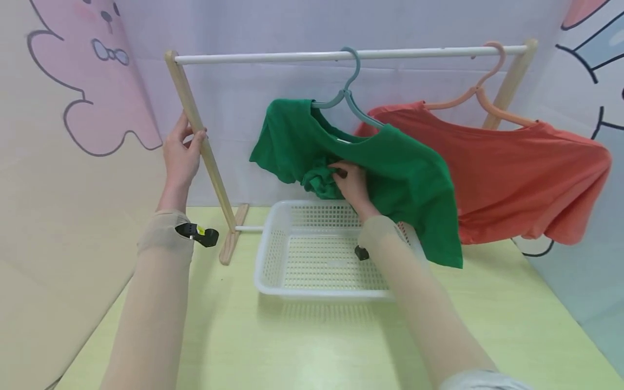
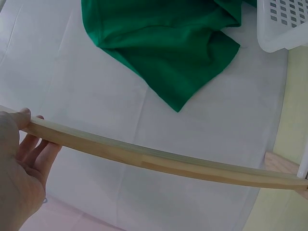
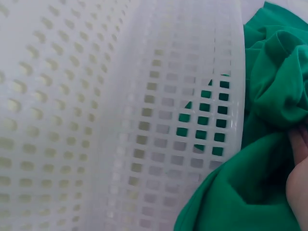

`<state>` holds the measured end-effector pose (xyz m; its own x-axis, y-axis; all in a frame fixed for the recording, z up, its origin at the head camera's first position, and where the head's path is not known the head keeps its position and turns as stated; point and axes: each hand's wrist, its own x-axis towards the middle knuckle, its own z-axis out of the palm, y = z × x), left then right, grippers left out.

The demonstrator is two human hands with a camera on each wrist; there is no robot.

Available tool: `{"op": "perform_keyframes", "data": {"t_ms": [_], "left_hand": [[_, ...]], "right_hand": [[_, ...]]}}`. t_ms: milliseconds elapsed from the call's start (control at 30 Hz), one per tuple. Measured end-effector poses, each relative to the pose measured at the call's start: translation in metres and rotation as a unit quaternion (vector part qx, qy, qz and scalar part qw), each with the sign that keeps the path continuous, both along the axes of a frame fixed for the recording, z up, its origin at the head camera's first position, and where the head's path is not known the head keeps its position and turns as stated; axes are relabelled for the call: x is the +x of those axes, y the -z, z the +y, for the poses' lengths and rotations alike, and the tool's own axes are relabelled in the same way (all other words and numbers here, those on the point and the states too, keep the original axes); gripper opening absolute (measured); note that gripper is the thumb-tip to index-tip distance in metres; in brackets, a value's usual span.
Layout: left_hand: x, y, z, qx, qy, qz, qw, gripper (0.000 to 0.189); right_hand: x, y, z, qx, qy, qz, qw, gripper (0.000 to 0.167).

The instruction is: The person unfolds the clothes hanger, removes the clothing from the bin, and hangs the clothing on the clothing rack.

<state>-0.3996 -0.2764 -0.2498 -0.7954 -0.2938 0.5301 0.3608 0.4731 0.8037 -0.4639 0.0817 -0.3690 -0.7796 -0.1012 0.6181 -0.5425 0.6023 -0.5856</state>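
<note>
A green T-shirt (image 1: pixel 414 173) hangs from a teal hanger (image 1: pixel 352 100) on the white rail of a clothes rack. My right hand (image 1: pixel 352 187) pinches the shirt's front, where the cloth (image 3: pixel 284 82) is gathered into a bunch. Part of the right hand (image 3: pixel 301 180) shows at the edge of the right wrist view. On the left, my left hand (image 1: pixel 182 154) holds the rack's wooden post (image 1: pixel 214 170), thumb on one side and fingers on the other, as the left wrist view also shows with the post (image 2: pixel 159 161).
Below the shirt, a white perforated basket (image 1: pixel 260 260) stands on the pale yellow table (image 1: pixel 312 346). An orange-red shirt (image 1: pixel 517 179) hangs on an orange hanger (image 1: pixel 455 101) at the rack's right end. Printed cloth walls stand at the back and sides.
</note>
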Motion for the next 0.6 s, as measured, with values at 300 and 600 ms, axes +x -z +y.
{"op": "perform_keyframes", "data": {"t_ms": [300,600], "left_hand": [[-0.002,0.002,0.001,-0.007,0.003,0.004,1.0000,0.059],[-0.001,0.001,-0.002,-0.016,0.000,0.001,0.9999,0.058]], "right_hand": [[0.000,0.006,-0.002,0.107,-0.080,-0.172,0.9759,0.039],[0.012,0.002,0.000,0.133,-0.118,-0.177,0.9681,0.047]]}}
